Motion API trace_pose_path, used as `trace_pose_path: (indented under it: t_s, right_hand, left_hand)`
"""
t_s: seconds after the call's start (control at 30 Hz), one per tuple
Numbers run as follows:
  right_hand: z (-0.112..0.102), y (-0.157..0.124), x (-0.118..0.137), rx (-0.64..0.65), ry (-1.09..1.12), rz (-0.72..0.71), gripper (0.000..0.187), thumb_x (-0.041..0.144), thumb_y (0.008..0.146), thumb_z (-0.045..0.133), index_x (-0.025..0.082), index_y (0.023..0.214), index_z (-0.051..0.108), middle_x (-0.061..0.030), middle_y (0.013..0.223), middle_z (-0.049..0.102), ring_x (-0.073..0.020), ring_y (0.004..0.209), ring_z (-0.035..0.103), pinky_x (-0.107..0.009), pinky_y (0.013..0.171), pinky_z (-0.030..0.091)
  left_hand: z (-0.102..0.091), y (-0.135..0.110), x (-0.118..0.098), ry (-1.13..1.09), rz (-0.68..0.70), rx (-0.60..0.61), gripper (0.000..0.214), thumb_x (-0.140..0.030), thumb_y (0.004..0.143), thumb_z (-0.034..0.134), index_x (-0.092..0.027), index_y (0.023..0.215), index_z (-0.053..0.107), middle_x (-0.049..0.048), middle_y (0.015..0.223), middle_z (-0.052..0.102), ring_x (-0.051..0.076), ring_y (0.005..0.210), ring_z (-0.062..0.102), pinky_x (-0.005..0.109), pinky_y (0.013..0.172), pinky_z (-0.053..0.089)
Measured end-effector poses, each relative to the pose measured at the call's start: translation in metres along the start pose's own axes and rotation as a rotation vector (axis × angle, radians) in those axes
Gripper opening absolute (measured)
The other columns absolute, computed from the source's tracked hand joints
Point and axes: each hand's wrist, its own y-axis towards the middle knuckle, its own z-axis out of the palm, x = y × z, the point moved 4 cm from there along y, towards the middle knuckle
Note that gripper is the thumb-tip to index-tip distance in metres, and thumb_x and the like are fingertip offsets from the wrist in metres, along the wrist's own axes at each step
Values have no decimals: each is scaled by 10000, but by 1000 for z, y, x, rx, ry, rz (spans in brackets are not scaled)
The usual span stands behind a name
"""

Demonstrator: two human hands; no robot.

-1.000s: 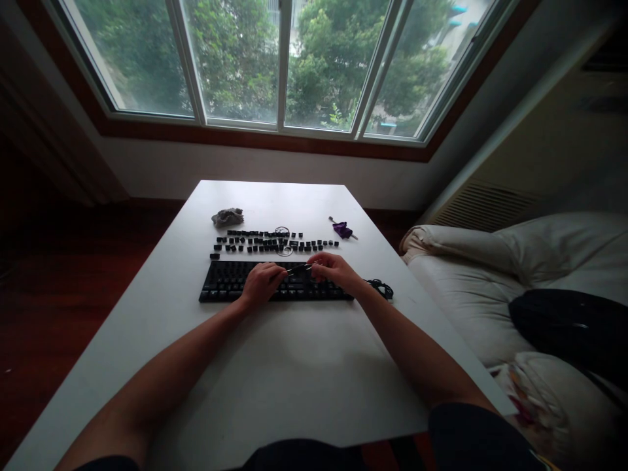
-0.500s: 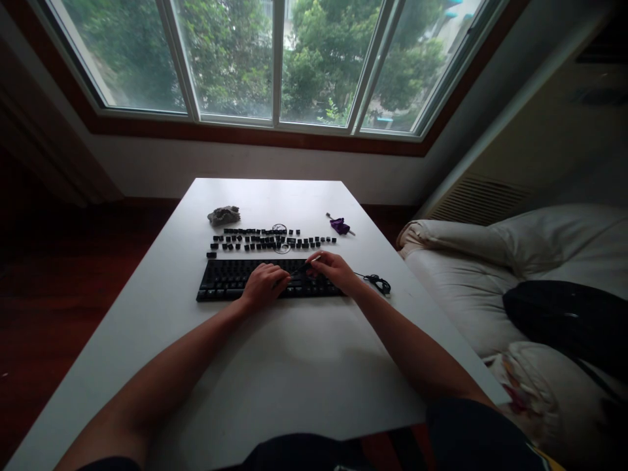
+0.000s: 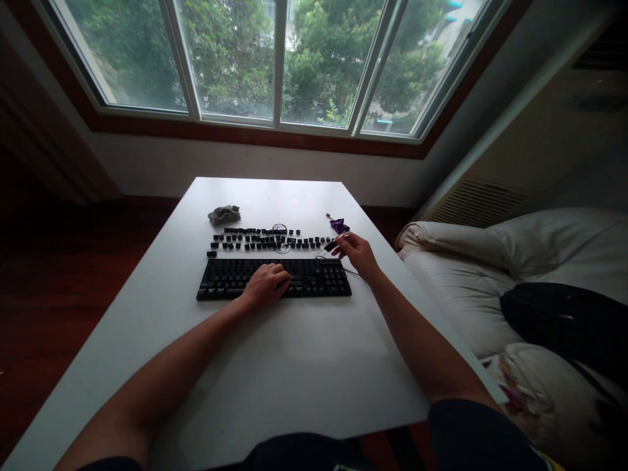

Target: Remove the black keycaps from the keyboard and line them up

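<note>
A black keyboard (image 3: pixel 226 271) lies flat on the white table, and some key positions show no caps that I can make out. My left hand (image 3: pixel 265 284) rests on its middle, fingers curled down against it; the fingertips are partly hidden. Beyond the keyboard's right end, my right hand (image 3: pixel 356 254) is raised in a pinch. Between its thumb and fingers is a small black keycap puller (image 3: pixel 330 246) with thin wire prongs pointing left. Loose black keycaps (image 3: pixel 265 241) stand in rows behind the keyboard.
A crumpled grey cloth (image 3: pixel 224 214) lies at the back left of the table (image 3: pixel 255 373). At the back right is a purple cloth-like thing with a thin stick (image 3: pixel 338 225). A cream sofa (image 3: pixel 456 261) with a dark bag (image 3: pixel 564 320) stands to the right, a window ahead.
My right hand has moved away from the keyboard's middle, right and towards the back, carrying the keycap puller. My left hand has stayed on the keyboard.
</note>
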Motion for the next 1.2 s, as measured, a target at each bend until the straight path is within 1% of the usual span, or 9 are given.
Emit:
trace_pose_path:
  t_s: [0.1, 0.23, 0.33, 0.57, 0.73, 0.8, 1.03, 1.13, 1.2]
  right_hand:
    - [4, -2, -5, 44, -92, -25, 394, 575, 858, 627, 193, 955, 638, -51, 897, 687, -169, 674, 682, -270, 561, 511]
    - [9, -5, -9, 112, -225, -22, 397, 584, 886, 571, 208, 991, 646, -40, 848, 694, -186, 688, 675, -305, 618, 533]
    - [10, -5, -8, 144, -281, -14, 398, 591, 890, 553, 219, 996, 647, -33, 835, 694, -196, 708, 674, -319, 648, 540]
    - [13, 4, -6, 239, -249, -31, 371, 555, 883, 579, 210, 994, 660, -33, 864, 694, -177, 707, 665, -312, 680, 542]
    - [15, 13, -14, 336, -174, 47, 378, 551, 854, 616, 192, 962, 666, -25, 805, 685, -159, 659, 648, -279, 612, 520]
    - [16, 15, -14, 367, -157, 51, 366, 536, 853, 624, 190, 963, 666, -17, 779, 675, -158, 660, 650, -268, 599, 512]
    - [28, 16, -4, 434, -218, 39, 329, 522, 856, 619, 211, 949, 674, -14, 818, 694, -164, 670, 669, -267, 594, 526]
    - [35, 14, -1, 494, -224, 56, 323, 514, 861, 612, 213, 959, 672, -8, 765, 692, -173, 654, 677, -278, 598, 536]
    - [37, 9, 0, 493, -250, 46, 318, 509, 867, 605, 214, 962, 673, -4, 724, 684, -177, 647, 678, -286, 616, 542]
  left_hand:
    - [0, 1, 0, 2, 1, -3, 189, -292, 958, 517, -234, 948, 696, 55, 924, 650, 202, 870, 576, 355, 801, 403]
    - [-1, 1, -1, 3, 1, -9, 190, -289, 957, 515, -236, 939, 697, 56, 919, 647, 202, 867, 577, 355, 800, 406]
    - [-1, 1, -1, 5, 4, -7, 192, -287, 958, 511, -235, 941, 695, 55, 919, 645, 202, 868, 577, 355, 803, 407]
    - [1, 0, -1, 3, 3, -1, 186, -285, 959, 511, -235, 945, 690, 50, 927, 645, 202, 872, 572, 359, 808, 409]
    - [0, 0, -1, 1, 6, -1, 191, -282, 955, 508, -236, 946, 693, 57, 918, 642, 203, 882, 580, 358, 816, 412]
    - [0, 0, -1, 0, 6, -1, 192, -283, 956, 507, -237, 949, 693, 57, 918, 641, 203, 882, 581, 358, 816, 413]
    - [-1, -1, -2, 4, 3, 1, 180, -285, 955, 514, -236, 943, 687, 56, 918, 639, 205, 879, 580, 357, 822, 413]
    - [-1, -1, -2, 2, 3, 2, 176, -278, 954, 516, -237, 952, 687, 53, 926, 638, 204, 888, 580, 357, 835, 413]
    - [-2, 0, -2, 5, 4, 3, 175, -278, 956, 516, -235, 949, 686, 52, 928, 638, 203, 892, 582, 357, 841, 413]
